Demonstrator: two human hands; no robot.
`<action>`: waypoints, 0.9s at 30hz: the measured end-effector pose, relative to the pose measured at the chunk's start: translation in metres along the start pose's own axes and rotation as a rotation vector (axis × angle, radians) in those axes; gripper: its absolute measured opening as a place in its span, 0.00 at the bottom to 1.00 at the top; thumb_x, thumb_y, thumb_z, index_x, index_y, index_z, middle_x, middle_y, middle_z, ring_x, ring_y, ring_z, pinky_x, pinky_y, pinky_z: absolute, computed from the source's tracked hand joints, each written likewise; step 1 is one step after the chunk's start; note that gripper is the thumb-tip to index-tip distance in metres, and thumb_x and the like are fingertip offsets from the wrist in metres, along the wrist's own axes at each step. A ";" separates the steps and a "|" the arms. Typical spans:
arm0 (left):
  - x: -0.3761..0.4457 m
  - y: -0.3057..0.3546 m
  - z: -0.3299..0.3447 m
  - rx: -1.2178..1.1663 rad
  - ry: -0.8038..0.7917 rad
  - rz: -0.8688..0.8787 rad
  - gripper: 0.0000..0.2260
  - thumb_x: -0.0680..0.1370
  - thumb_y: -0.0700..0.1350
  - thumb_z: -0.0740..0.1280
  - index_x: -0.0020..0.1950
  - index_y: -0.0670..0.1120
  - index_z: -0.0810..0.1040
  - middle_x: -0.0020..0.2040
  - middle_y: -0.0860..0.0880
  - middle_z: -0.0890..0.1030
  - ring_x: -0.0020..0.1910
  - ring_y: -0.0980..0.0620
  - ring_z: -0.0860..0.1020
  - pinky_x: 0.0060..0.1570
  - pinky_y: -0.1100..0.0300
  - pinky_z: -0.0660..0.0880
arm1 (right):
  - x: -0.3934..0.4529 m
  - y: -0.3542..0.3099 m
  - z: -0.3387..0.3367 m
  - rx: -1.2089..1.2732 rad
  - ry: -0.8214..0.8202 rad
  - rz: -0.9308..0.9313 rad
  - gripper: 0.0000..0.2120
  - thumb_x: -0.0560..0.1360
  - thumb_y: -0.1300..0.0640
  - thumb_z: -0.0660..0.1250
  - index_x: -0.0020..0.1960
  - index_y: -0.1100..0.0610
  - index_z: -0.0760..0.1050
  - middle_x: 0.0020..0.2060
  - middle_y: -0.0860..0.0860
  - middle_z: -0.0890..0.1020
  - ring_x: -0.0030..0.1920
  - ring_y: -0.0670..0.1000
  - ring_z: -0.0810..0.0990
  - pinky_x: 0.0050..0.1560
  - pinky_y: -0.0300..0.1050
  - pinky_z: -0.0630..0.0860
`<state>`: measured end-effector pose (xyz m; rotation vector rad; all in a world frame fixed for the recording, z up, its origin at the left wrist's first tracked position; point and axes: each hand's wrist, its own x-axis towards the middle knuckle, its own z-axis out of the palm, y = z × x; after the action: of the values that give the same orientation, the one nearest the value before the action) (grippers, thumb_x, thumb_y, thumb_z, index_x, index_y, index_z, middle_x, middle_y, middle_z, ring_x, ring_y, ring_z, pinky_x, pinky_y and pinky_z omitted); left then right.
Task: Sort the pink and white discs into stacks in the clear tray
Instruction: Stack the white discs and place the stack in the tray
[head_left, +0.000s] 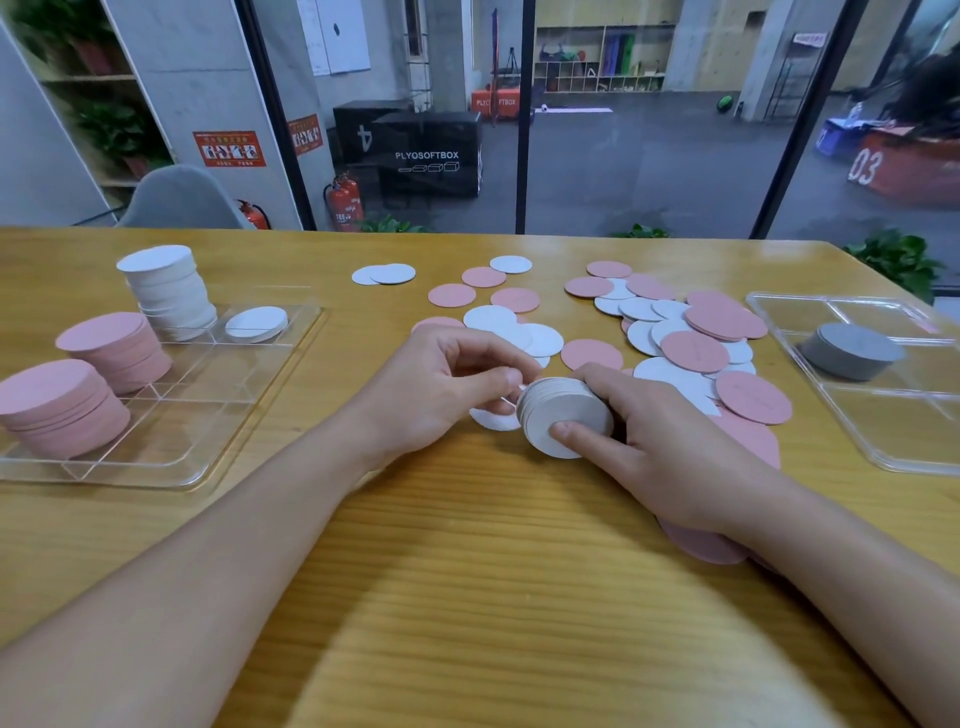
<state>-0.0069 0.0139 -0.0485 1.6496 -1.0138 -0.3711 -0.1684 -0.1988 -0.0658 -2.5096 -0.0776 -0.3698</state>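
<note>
On the wooden surface (467, 545), the right hand (660, 441) grips a small stack of white discs (563, 415) held on edge and tilted, its thumb lying across the near face and its fingers (597, 371) curled over the far side. The left hand (441, 384) meets the stack from the other side, its fingers curled together and pinching at the stack's left rim; a single white disc (493, 418) lies flat on the surface just beneath them. Beyond the hands, loose pink and white discs (670, 332) lie scattered and overlapping across the middle and right of the surface, and some pink ones sit partly hidden under the right wrist. At the left stands the clear tray (270, 358) with dividers: two pink stacks (111, 351) fill its near-left compartments, a tall white stack (169, 291) leans slightly in the far compartment, and a short white pile (256, 323) lies in the compartment just to the right of that. At the far right sits a second clear tray (883, 431) holding a stack of grey discs (852, 351). Behind the surface, a grey chair (182, 200) stands by a glass wall.
</note>
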 end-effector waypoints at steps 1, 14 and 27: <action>0.001 -0.003 -0.003 0.045 0.058 -0.005 0.06 0.83 0.36 0.74 0.56 0.43 0.90 0.51 0.43 0.87 0.49 0.49 0.87 0.51 0.56 0.82 | 0.000 0.000 0.000 0.001 -0.004 0.004 0.10 0.84 0.43 0.68 0.48 0.43 0.71 0.40 0.39 0.78 0.39 0.47 0.75 0.36 0.41 0.68; -0.001 -0.003 -0.007 0.612 0.020 -0.264 0.12 0.76 0.57 0.81 0.53 0.59 0.82 0.45 0.63 0.79 0.39 0.63 0.76 0.40 0.63 0.69 | 0.001 -0.001 -0.001 -0.012 -0.031 -0.014 0.13 0.85 0.43 0.68 0.45 0.36 0.67 0.39 0.36 0.78 0.39 0.46 0.74 0.38 0.41 0.68; 0.005 -0.008 -0.011 -0.024 0.266 -0.215 0.12 0.84 0.51 0.76 0.49 0.42 0.87 0.48 0.44 0.88 0.47 0.49 0.86 0.59 0.48 0.85 | -0.001 0.001 -0.003 0.018 -0.012 0.000 0.13 0.84 0.43 0.69 0.45 0.44 0.69 0.37 0.41 0.76 0.37 0.48 0.72 0.36 0.42 0.68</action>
<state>0.0069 0.0169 -0.0512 1.7377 -0.6345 -0.2941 -0.1697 -0.2014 -0.0647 -2.4946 -0.0848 -0.3523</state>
